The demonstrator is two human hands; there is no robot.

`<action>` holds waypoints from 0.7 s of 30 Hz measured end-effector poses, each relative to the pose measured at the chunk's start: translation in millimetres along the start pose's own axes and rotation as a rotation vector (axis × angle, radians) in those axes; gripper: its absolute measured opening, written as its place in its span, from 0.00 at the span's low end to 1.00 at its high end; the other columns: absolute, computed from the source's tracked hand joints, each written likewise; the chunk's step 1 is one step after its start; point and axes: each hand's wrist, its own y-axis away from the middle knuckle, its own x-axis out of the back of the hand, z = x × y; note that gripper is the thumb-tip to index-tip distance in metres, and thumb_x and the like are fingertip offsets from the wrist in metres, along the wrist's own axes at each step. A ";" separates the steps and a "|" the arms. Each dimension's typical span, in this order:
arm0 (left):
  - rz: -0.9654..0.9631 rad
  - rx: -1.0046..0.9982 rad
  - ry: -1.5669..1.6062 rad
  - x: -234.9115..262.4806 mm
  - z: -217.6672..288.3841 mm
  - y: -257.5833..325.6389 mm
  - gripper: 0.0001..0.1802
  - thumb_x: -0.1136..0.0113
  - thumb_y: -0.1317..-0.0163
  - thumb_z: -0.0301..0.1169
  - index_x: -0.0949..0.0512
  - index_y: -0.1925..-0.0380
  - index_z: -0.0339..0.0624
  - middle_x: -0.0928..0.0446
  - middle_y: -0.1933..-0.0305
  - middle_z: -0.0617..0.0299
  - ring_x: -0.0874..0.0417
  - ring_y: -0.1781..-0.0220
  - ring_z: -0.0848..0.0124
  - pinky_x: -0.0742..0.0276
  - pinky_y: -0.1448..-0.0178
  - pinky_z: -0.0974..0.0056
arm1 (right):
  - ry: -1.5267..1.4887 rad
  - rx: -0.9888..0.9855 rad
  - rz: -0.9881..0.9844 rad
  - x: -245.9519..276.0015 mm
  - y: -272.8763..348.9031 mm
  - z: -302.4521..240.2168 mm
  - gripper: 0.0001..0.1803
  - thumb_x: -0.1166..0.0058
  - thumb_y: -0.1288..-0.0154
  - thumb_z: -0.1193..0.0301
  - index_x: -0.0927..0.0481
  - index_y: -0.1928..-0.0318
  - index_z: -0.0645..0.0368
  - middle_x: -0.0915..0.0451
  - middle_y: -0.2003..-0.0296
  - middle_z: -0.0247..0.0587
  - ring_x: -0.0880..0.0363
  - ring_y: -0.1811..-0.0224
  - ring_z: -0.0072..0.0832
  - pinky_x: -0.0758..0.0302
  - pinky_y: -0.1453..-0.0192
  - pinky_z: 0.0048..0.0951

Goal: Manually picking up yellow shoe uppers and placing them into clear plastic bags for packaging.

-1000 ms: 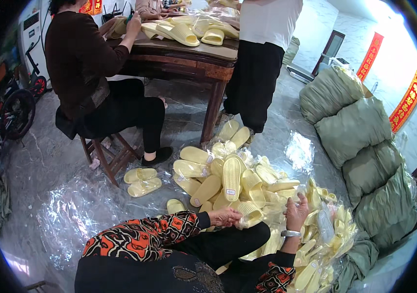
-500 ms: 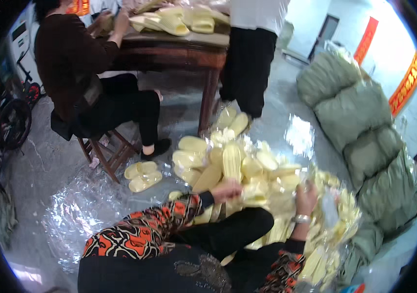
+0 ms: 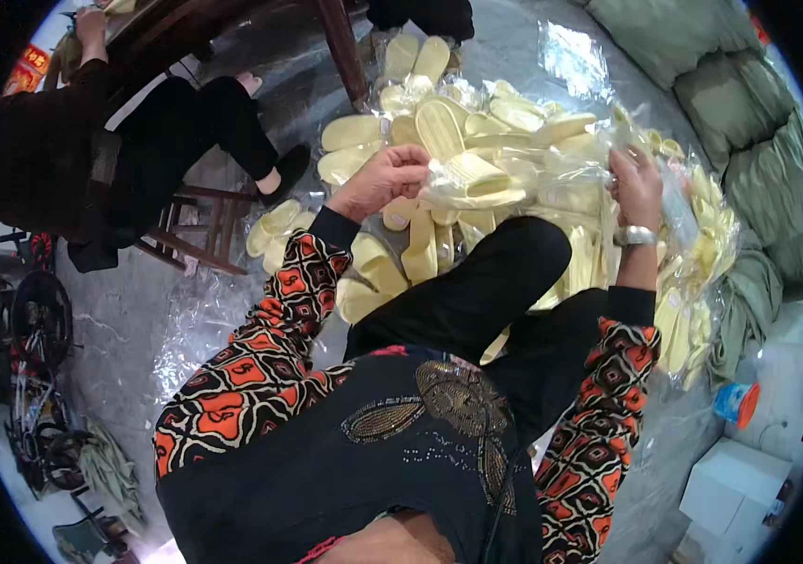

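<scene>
A clear plastic bag point(image 3: 566, 169) is stretched between my two hands, with pale yellow slippers point(image 3: 475, 177) inside its left end. My left hand point(image 3: 385, 182) is closed, fingers and thumb pinching the bag beside the slippers. On the other side, my right hand point(image 3: 636, 180), with a silver bracelet at the wrist, is closed around the gathered far end of the plastic. One ribbed yellow slipper point(image 3: 439, 130) stands just behind the bagged ones. A heap of loose and bagged yellow slippers point(image 3: 684, 324) spreads around both hands and my knees.
At upper left a person point(image 3: 39, 164) sits on a wooden stool point(image 3: 204, 230) beside a dark table point(image 3: 338, 47). Stuffed grey-green sacks point(image 3: 735, 103) line the right side. Plastic film point(image 3: 195, 324) lies on the floor. A bicycle point(image 3: 39, 320) stands far left, a white box point(image 3: 735, 484) lower right.
My view has tilted downward. My left hand has gone from near the upright slipper to the bagged slippers' left end, and the plastic now shows stretched across to my right hand.
</scene>
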 end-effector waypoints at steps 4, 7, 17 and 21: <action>-0.003 0.014 -0.305 -7.3 4.2 3.6 0.06 0.46 0.45 0.26 0.27 0.66 0.41 0.29 0.74 0.71 0.32 0.76 0.84 0.38 0.73 0.79 | 0.055 0.022 0.004 4.9 1.7 0.2 0.20 0.43 0.48 0.70 0.30 0.56 0.67 0.27 0.79 0.32 0.36 0.86 0.13 0.42 0.85 0.12; -0.039 -0.081 -0.142 -6.4 12.8 0.9 0.11 0.48 0.42 0.27 0.27 0.58 0.39 0.27 0.70 0.69 0.31 0.74 0.83 0.36 0.70 0.78 | -0.070 -0.011 0.043 8.9 -5.3 -4.9 0.19 0.43 0.47 0.70 0.29 0.55 0.65 0.27 0.78 0.31 0.37 0.87 0.11 0.44 0.86 0.11; -0.021 -0.229 -0.492 -26.7 1.7 9.1 0.16 0.40 0.48 0.30 0.27 0.58 0.40 0.34 0.65 0.70 0.29 0.65 0.81 0.32 0.59 0.76 | -0.037 -0.019 0.112 8.6 -8.1 -6.4 0.23 0.43 0.47 0.70 0.31 0.53 0.69 0.25 0.77 0.35 0.33 0.87 0.15 0.40 0.86 0.14; 0.171 -0.539 -0.923 -22.0 -3.0 -6.9 0.13 0.35 0.55 0.31 0.23 0.67 0.44 0.33 0.58 0.62 0.30 0.55 0.70 0.35 0.50 0.68 | -0.018 0.012 0.101 6.5 -6.6 -10.1 0.22 0.43 0.48 0.70 0.31 0.54 0.70 0.25 0.77 0.36 0.32 0.87 0.16 0.39 0.86 0.15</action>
